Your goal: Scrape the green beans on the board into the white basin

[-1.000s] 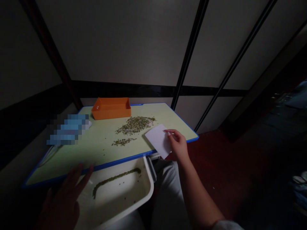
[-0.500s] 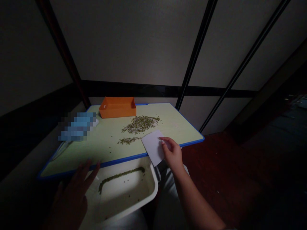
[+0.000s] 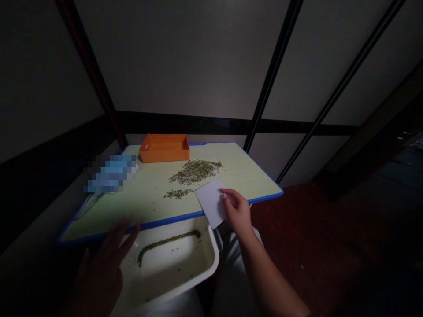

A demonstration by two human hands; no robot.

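My right hand (image 3: 237, 212) pinches a white card (image 3: 211, 203) between thumb and fingers; the card slants over the table's front edge. Just beyond the card lies a loose pile of small green beans (image 3: 196, 171), with a smaller patch of beans (image 3: 177, 193) to its near left. In shadow, my left hand (image 3: 105, 259) has its fingers spread, with their tips by the table's front edge, at the left side of a white basin (image 3: 198, 275). A band of beans and a few stray ones lie inside that basin, below the table edge.
An orange open box (image 3: 165, 153) stands at the back of the pale, blue-edged table (image 3: 254, 178). A pixelated bluish thing (image 3: 110, 174) and a white cord (image 3: 86, 206) are on the left. Panelled wall (image 3: 185, 57) rises behind; reddish floor (image 3: 291, 237) lies at right.
My right hand has brought the card left and toward me, over the table's front edge. The whole view has shifted a little. My left hand stays spread by the basin.
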